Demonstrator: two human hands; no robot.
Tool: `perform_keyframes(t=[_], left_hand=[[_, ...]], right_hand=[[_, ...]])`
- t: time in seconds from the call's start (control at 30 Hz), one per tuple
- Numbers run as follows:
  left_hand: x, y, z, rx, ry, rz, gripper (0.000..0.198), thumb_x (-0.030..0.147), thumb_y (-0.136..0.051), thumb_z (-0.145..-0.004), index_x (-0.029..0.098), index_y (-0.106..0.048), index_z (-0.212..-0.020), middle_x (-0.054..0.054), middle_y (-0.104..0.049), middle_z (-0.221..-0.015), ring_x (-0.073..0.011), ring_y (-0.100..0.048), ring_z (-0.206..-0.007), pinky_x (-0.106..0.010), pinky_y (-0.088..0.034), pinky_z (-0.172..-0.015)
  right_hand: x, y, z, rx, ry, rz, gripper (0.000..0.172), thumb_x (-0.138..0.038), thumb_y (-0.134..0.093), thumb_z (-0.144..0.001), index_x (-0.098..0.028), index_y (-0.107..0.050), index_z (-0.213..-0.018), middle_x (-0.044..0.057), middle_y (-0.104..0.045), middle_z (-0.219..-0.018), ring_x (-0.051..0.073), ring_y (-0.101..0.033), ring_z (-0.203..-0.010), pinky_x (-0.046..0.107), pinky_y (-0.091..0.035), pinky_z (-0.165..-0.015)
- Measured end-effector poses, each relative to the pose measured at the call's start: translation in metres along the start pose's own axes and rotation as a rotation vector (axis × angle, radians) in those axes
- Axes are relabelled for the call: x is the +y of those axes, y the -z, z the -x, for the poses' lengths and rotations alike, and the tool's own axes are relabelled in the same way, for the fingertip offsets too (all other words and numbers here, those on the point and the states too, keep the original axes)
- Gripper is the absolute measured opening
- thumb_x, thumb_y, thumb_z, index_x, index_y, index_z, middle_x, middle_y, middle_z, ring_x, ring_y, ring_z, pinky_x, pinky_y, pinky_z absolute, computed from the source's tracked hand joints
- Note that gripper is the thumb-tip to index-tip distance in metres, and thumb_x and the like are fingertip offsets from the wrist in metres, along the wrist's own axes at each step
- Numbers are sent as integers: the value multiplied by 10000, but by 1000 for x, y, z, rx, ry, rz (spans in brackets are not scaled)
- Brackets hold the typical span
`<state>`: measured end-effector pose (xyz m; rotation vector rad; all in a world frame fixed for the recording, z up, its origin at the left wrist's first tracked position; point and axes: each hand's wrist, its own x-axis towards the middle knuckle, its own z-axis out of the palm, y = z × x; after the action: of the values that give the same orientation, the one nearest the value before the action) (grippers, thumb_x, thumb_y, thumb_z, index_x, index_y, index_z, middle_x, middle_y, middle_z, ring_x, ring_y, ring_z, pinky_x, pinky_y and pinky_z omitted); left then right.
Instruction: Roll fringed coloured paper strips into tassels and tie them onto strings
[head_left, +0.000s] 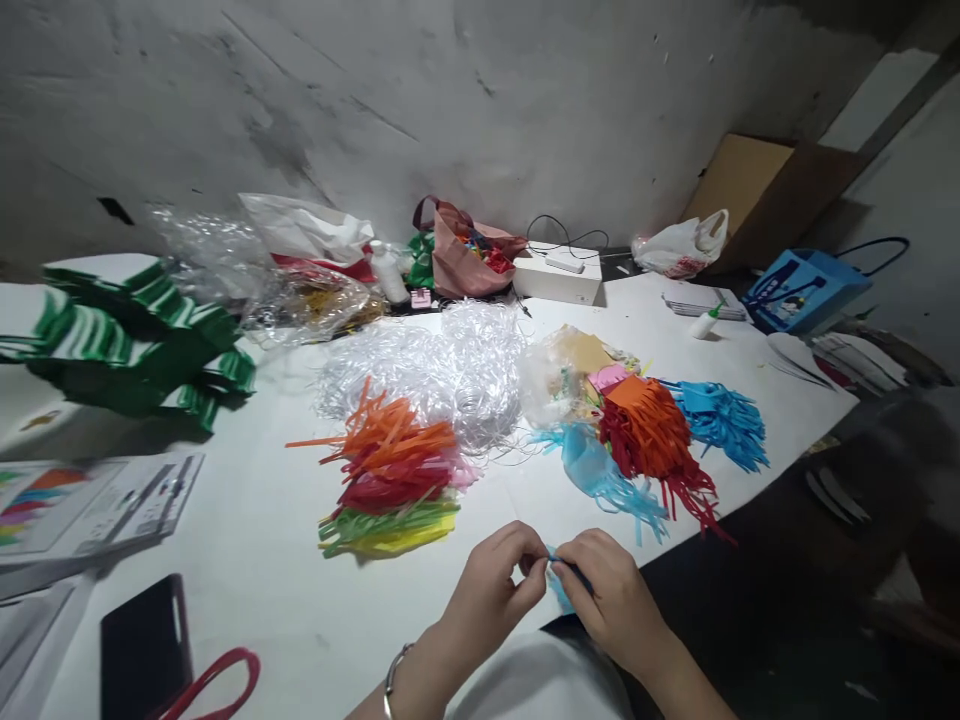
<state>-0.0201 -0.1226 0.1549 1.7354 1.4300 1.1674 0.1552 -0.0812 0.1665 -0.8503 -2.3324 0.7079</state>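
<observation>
My left hand [491, 590] and my right hand [607, 595] meet at the near edge of the white table [247, 540]. Both are closed in a pinch on a small light blue fringed paper piece [559, 585], which shows between and below the fingers. A thin dark stick runs along my right fingers. Just beyond my hands lies a stack of cut paper strips [390, 475] in orange, red, pink, green and yellow. To the right sits a heap of fringed paper pieces [649, 435] in orange, red and blue.
A mound of clear plastic strips [442, 365] fills the table's middle. Green fringed paper [142, 345] lies at the left, printed sheets [90, 505] and a black phone [142, 650] at the near left. Bags, a white box [559, 275], a glue bottle [705, 322] stand behind.
</observation>
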Motion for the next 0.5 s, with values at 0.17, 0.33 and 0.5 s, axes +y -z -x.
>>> perform_keyframes(t=[0.17,0.33,0.5], left_hand=[[-17,-5,24,183,115,-52,127,93,-468,-758,203,-517,-719,16,-548,-674,-110,-519,-601,-213,-434,-551],[-69,34,35,394,392,-1,69,227,-518,-747,195,-580,-746,15,-596,-643,-127,-564,-574,-245,-480,-562],[-148,145,25,712,776,102,218,353,-603,-640,166,-590,-751,15,-617,-559,-152,-588,-526,-294,-530,-576]], right_hand=[[11,-20,3,-146,-32,23,158,-215,-437,-955,-207,-562,-858,13,-596,-738,181,-567,-718,312,-442,-655],[23,-39,1,-52,-25,21,276,-319,-485,-955,-225,-531,-1211,88,-631,-1121,247,-584,-1055,405,-496,-894],[36,-54,7,36,-161,0,314,-333,-454,-963,-241,-529,-1254,99,-604,-1216,239,-585,-1119,368,-550,-893]])
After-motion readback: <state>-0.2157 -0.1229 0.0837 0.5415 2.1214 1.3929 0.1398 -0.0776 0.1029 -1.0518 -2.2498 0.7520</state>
